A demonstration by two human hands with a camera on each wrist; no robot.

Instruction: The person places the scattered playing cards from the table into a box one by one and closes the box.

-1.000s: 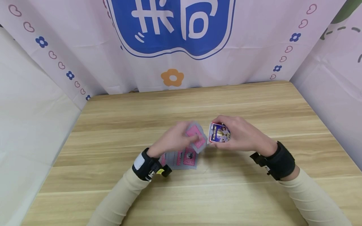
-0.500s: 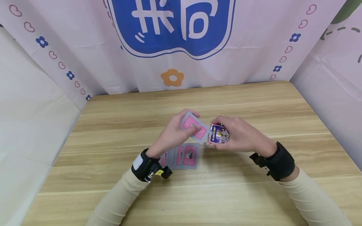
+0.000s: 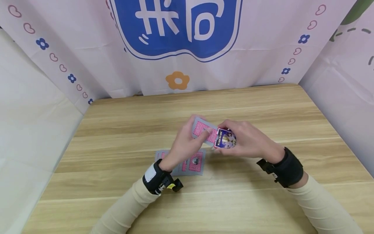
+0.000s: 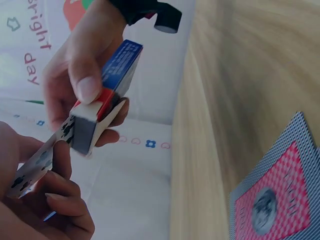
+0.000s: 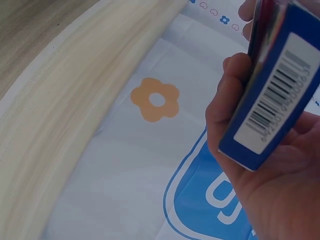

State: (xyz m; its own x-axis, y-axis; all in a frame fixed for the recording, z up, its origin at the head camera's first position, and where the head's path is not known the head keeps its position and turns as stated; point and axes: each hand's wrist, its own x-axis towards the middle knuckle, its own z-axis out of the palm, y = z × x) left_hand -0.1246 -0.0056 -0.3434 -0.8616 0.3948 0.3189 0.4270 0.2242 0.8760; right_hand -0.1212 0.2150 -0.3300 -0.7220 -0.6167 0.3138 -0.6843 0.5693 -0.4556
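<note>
In the head view my left hand (image 3: 185, 143) pinches a playing card (image 3: 201, 127), its pink-patterned back up and the thumb across it. Black club marks show on the underside of the held card (image 4: 42, 162) in the left wrist view. My right hand (image 3: 252, 139) grips a small blue and red card box (image 3: 226, 139) by its sides. The card's right end meets the box's left end, near a pale flap (image 4: 109, 127). On the right wrist view's side of the box (image 5: 280, 95) is a barcode. Below the left hand, pink-and-grey cards (image 3: 196, 162) lie on the table, partly hidden by the wrist.
The wooden table (image 3: 140, 126) extends around both hands. A white printed cloth (image 3: 96, 58) hangs behind it, with more cloth at the left and right sides. Black camera straps (image 3: 289, 169) sit on the wrists.
My left hand has shifted a little and turned the card, bringing it from beside the box to its end. The right hand stays nearly still, and the table cards have not moved.
</note>
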